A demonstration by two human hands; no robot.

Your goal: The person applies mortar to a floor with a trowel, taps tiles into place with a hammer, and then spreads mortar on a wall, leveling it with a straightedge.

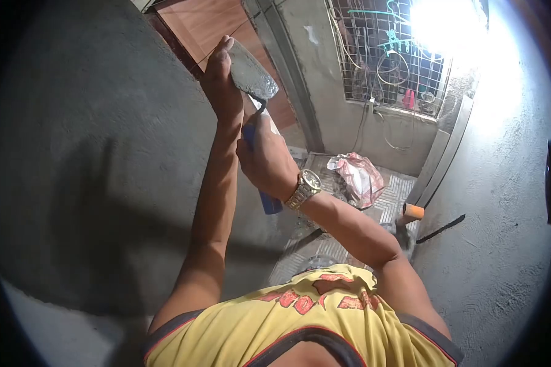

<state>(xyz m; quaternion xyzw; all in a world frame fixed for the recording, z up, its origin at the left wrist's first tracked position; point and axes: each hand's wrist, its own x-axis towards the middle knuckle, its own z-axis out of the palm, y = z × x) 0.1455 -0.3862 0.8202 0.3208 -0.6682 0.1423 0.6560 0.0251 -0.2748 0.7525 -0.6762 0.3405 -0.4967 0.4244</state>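
My right hand (268,160), with a metal watch (306,186) on its wrist, is wrapped around the blue handle of a trowel (272,203). The trowel's blade (251,72) points up and away from me and is coated with wet grey mortar. Beside the blade's left edge is my left hand (220,76), raised, its fingers curled in near the wall's edge. The blade hides part of those fingers, so what they grip, if anything, does not show. A short white strip (255,104) shows behind the trowel's neck.
Grey plastered walls rise at left (104,110) and right (502,183). A brown door (208,24) stands beyond the left wall's edge. A crumpled sack (358,178) lies on the patterned floor, near an orange-ended pipe (413,211). A wire-grid window (398,67) holds hangers and cords.
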